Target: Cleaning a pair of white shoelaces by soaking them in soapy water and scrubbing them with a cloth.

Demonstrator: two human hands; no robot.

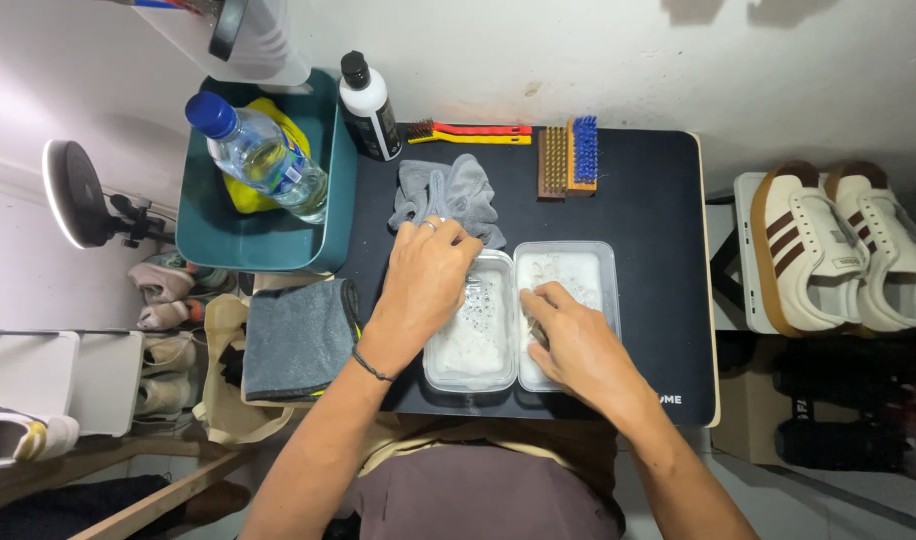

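Two clear plastic tubs sit side by side on a black desk mat [648, 210]. The left tub [473, 365] holds foamy water; the right tub [600, 262] holds cloudy water. My left hand [423, 285] reaches over the left tub's far rim, its fingers curled and dipped inside; what they grip is hidden. My right hand [568, 335] rests over the right tub, fingers bent into the water, and I cannot see anything in them. A crumpled grey cloth [448, 195] lies just behind my left hand.
A teal bin [208, 240] at the left holds a water bottle [263, 155] and a yellow rag. A black-and-white bottle [370, 110], a red-yellow brush [468, 132] and two block brushes [568, 158] line the back. A folded grey towel [298, 338] lies left; white striped sneakers [843, 245] stand right.
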